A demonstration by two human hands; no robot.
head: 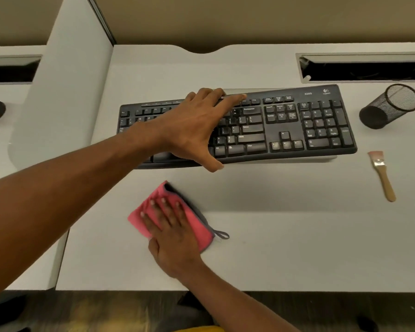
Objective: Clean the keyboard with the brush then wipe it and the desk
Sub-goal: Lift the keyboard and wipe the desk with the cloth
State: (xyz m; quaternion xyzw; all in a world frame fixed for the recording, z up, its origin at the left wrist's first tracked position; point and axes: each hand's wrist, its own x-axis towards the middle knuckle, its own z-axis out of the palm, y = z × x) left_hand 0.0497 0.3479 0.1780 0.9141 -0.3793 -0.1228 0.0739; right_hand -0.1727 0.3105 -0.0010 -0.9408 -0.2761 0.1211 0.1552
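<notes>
- pink cloth (197, 226) pressed flat on desk (297, 236) by R hand (173, 236), fingers straight: desk wipe judged underway
- kbd (285, 125) gripped across by L hand (192, 130), thumb at near edge
- brush (382, 174) laid aside
- next, prob.: kbd to be lifted, cloth swept beneath

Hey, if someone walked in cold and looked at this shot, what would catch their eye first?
Probably the pink cloth, bright against the pale desk towards its front, with the right hand pressed flat on it. Next, the left hand gripping the black keyboard from back edge to front edge, and the wooden brush lying unheld just right of it.
</notes>
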